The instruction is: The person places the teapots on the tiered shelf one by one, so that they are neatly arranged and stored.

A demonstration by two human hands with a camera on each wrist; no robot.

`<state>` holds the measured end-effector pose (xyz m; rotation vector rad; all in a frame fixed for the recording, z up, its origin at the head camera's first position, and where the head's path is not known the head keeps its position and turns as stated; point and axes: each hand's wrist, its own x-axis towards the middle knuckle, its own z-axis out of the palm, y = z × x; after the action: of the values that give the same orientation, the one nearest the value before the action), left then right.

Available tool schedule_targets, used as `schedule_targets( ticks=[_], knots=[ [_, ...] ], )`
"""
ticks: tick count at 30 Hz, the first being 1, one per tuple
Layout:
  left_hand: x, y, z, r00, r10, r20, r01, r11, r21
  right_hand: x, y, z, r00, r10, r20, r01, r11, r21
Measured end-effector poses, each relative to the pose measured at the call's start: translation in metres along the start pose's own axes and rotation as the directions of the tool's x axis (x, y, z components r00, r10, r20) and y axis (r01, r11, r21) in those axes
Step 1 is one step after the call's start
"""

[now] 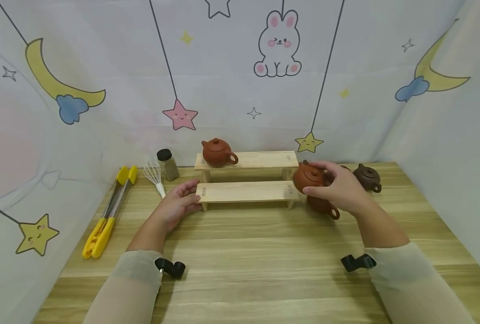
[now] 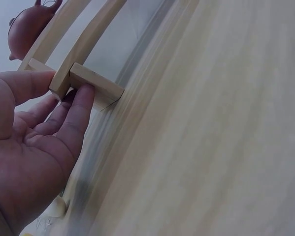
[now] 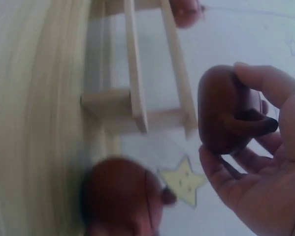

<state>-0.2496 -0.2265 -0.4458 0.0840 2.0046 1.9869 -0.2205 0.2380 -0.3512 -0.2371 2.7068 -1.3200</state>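
Observation:
My right hand (image 1: 342, 186) grips a reddish-brown clay teapot (image 1: 306, 176) round its body, near the right end of a two-tier wooden shelf. The right wrist view shows that teapot (image 3: 218, 113) raised off the table, thumb and fingers on opposite sides. My left hand (image 1: 178, 203) pinches the left end of the lower board (image 1: 244, 192), thumb on top and fingers underneath beside the leg (image 2: 98, 83). A second reddish teapot (image 1: 215, 153) stands on the left of the upper board (image 1: 264, 158). Below my right hand, another reddish teapot (image 1: 322, 206) sits on the table, partly covered.
A dark brown teapot (image 1: 367, 177) stands at the back right, beyond my right hand. At the left are yellow-handled tongs (image 1: 107, 220), a whisk (image 1: 155, 176) and a black-lidded jar (image 1: 168, 165). A printed curtain (image 1: 240, 81) hangs behind the table (image 1: 256, 265).

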Motion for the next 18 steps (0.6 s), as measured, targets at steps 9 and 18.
schedule_targets(
  ticks=[9, 18],
  knots=[
    [-0.002, 0.001, 0.000, 1.000, 0.006, 0.010, -0.006, 1.000, 0.003, 0.044, -0.050, 0.034, 0.998, -0.053, 0.031, 0.053, 0.999, 0.011],
    [-0.003, 0.001, -0.001, 1.000, 0.000, 0.010, 0.000, 1.000, -0.003, 0.091, -0.082, 0.054, 0.995, -0.088, 0.047, 0.089, 0.996, -0.023]
  ],
)
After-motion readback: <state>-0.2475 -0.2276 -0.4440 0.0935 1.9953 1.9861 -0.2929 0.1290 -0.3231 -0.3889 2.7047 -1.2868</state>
